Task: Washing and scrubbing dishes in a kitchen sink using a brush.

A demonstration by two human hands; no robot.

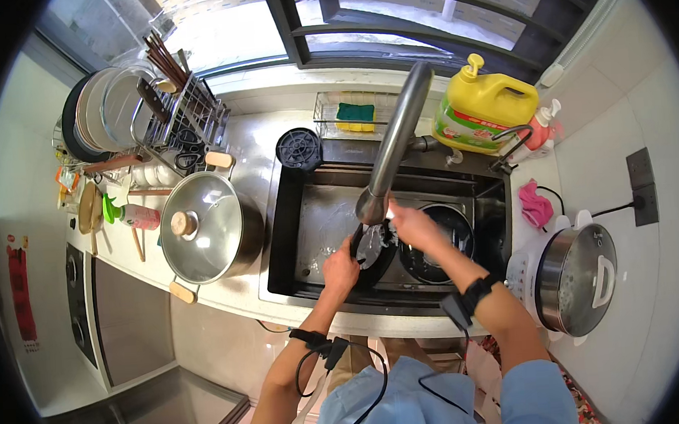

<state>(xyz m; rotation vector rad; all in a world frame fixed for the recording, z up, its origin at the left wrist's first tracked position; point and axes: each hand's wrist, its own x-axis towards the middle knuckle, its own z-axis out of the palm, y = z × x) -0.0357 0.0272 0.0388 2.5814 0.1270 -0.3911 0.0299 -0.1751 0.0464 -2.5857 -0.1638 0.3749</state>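
In the kitchen sink (316, 213), my left hand (341, 267) grips the edge of a dark pan-like vessel (378, 268), tilted and wet inside. My right hand (413, 225) is raised beside the outlet of the metal faucet (396, 144); its fingers are partly hidden behind the spout and blurred, so what they touch is unclear. Water splashes under the spout, over the vessel. A second dark round pan or lid (440, 243) rests on the right side of the sink, partly below my right forearm.
A lidded pot (206, 229) stands left of the sink, near a loaded dish rack (177, 128). A wire basket (324, 111) holds a sponge (356, 116). Yellow detergent jug (484, 107), pink cloth (535, 204) and a lidded steamer (577, 279) are at the right.
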